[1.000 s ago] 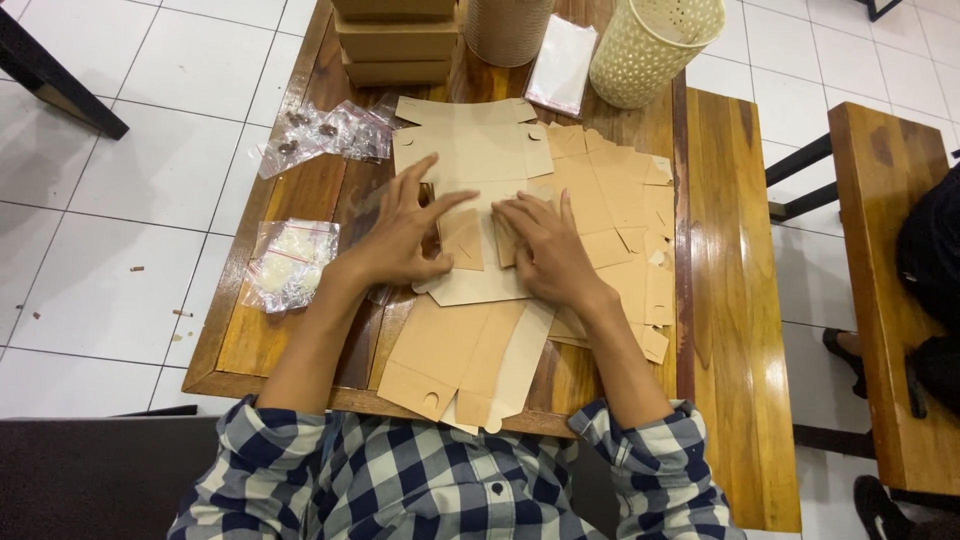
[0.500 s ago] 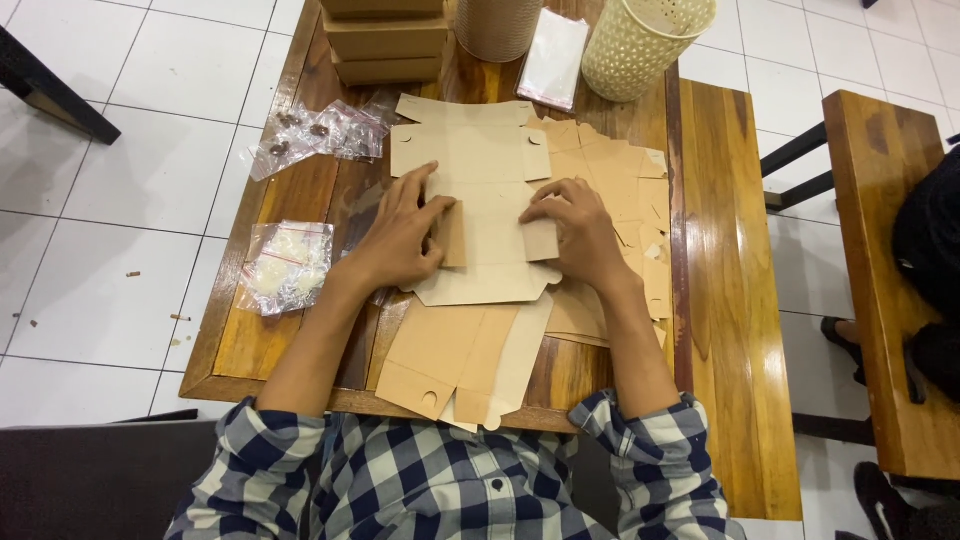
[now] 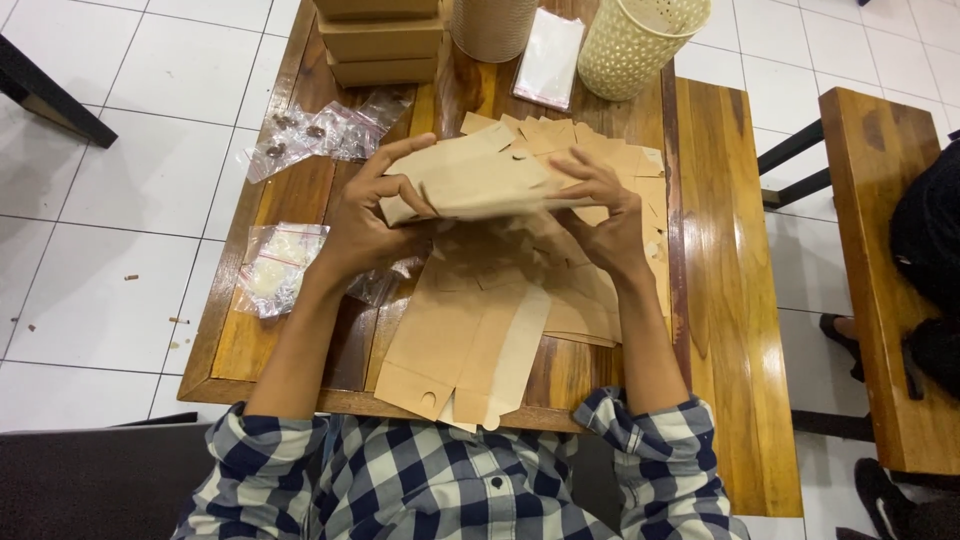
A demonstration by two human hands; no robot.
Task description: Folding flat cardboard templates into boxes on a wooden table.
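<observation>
A: Both hands are up off the counter (image 3: 720, 250), and between them sits a brown cardboard sheet (image 3: 470, 180), partly folded, held above the pile.

B: The left hand (image 3: 375, 215) clamps its left end, thumb on top, fingers curled underneath. The right hand (image 3: 605, 225) pinches the other end, fingers spread along the edge.

A: Beneath it, a whole stack of flat cardboard cutouts (image 3: 480, 340) fans across the wood, one long piece hanging over the near edge by the checked shirt (image 3: 440, 490).

B: Look at that surface: glossy wooden planks, warm brown, with a raised rim. Clear plastic bags (image 3: 320, 135) with small dark bits lie at the far left, another crinkled bag (image 3: 275, 270) nearer the left forearm.

A: At the far end, a stack of brown boxes (image 3: 385, 40), a cream woven basket (image 3: 635, 45), and a flat clear packet (image 3: 548, 60) between them.

B: White tiled floor (image 3: 110, 230) all round, a few crumbs on it. A wooden bench (image 3: 890, 280) stands to the right, apart from the counter, with someone's dark clothing and shoe at the picture's edge.
</observation>
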